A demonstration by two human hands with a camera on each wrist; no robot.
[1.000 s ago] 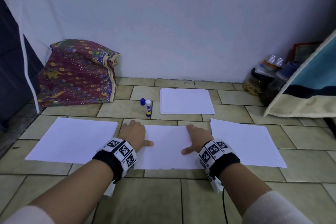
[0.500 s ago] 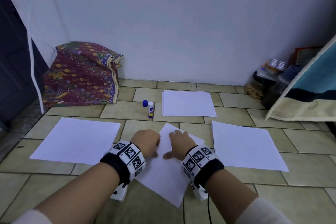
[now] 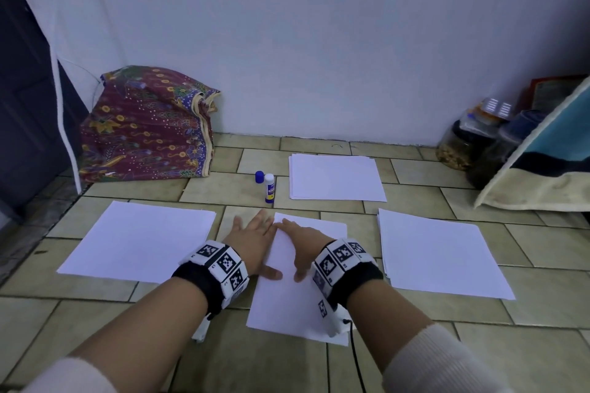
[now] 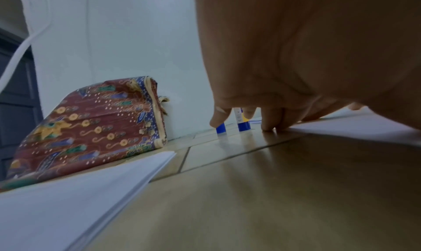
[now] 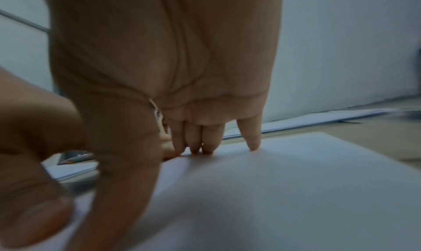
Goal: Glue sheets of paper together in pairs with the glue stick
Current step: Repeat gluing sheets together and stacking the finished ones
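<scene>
A white paper sheet (image 3: pixel 287 303) lies lengthwise on the tiled floor in front of me. My left hand (image 3: pixel 252 239) lies flat along its left edge, fingers straight on the floor, thumb on the paper. My right hand (image 3: pixel 300 242) presses flat on the sheet (image 5: pixel 284 192) with straight fingers (image 5: pixel 251 139). An uncapped glue stick (image 3: pixel 269 188) stands upright beyond the hands, its blue cap (image 3: pixel 259 176) beside it. In the left wrist view the glue stick (image 4: pixel 243 121) shows between my fingers (image 4: pixel 268 118).
Paper stacks lie at left (image 3: pixel 140 239), right (image 3: pixel 440 252) and far centre (image 3: pixel 335 177). A patterned cloth bundle (image 3: pixel 143 124) sits against the wall at left. Jars (image 3: pixel 463 143) and a blue-and-cream cushion (image 3: pixel 542 169) crowd the right corner.
The centre sheet has been turned from lying crosswise to lengthwise. Both hands moved together toward its top-left corner and now lie flat on it.
</scene>
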